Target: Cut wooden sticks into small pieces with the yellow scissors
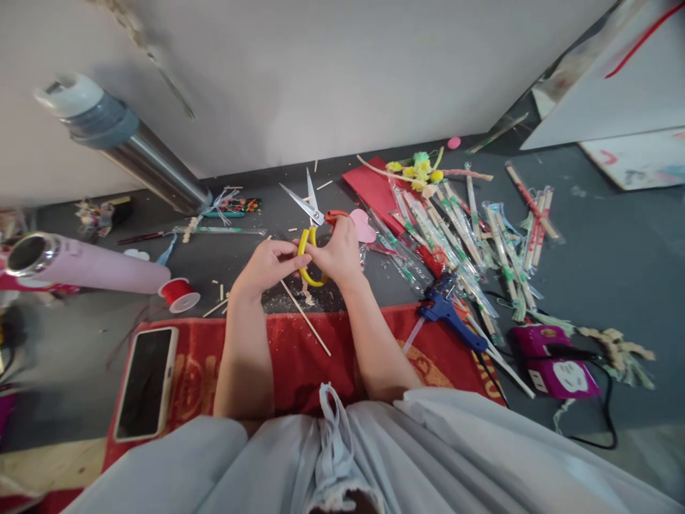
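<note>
My right hand (341, 253) is closed around a pair of scissors (315, 216) with one orange and one yellow handle. The blades stand apart and point away from me, above the grey table. My left hand (266, 268) is closed in a pinch right beside the yellow handle, its thumb tip overlapping the loop. What sits between its fingers is hidden. Below the hands a thin wooden stick (306, 318) lies slantwise from the table onto the red towel (310, 371). Short cut stick pieces (217, 307) and pale crumbs are scattered around.
Several wrapped chopsticks (444, 228) cover the right side, near a blue glue gun (452, 314) and a purple box (556, 360) with a black cable. At left are a pink bottle (96, 264), steel flask (155, 164), red thread spool (179, 294) and phone (145, 383). A wall stands behind.
</note>
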{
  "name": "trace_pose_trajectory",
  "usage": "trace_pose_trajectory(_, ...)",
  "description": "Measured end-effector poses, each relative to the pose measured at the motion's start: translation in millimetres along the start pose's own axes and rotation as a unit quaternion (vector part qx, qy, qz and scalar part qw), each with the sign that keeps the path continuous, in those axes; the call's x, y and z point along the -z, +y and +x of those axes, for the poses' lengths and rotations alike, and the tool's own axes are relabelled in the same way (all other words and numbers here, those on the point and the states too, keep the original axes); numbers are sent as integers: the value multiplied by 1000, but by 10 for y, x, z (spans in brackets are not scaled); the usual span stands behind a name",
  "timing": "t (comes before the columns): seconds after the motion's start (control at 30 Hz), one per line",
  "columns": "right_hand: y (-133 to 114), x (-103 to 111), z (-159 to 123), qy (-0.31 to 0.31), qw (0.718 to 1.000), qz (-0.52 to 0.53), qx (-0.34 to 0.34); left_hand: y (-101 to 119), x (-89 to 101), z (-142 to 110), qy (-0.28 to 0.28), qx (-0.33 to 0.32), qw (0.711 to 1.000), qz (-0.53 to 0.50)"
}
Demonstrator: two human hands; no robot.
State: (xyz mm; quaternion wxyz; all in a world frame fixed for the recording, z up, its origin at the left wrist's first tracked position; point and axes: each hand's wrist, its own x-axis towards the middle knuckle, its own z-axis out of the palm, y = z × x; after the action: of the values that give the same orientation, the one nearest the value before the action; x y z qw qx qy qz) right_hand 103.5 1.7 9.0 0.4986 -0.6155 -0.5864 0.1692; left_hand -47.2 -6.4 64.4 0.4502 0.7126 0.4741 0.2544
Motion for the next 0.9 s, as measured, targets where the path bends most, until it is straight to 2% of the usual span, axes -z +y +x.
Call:
trace_pose_trajectory(0.2,49,4,6,-15,1000,18,-1,-47,28,14,28,-14,999,7)
trace_pose_trajectory(0.27,56,17,9,-35,999,25,-6,-88,34,38,85,-19,996,-18)
trace_pose_trajectory(0.4,8,47,-9,-93,994,56,12,-181,45,95,255,-35,964,-59)
trace_pose_trajectory(0.5,-48,56,-32,-139,987,72,36,-231,38,123,325,-71,942,-49)
trace_pose_trajectory(0.67,-65,54,-43,-195,977,69,45,-275,12,129,368,-93,925,-6)
trace_pose_trajectory(0.9,-60,77,-34,-242,965,89,55,-281,14,134,394,-97,913,35)
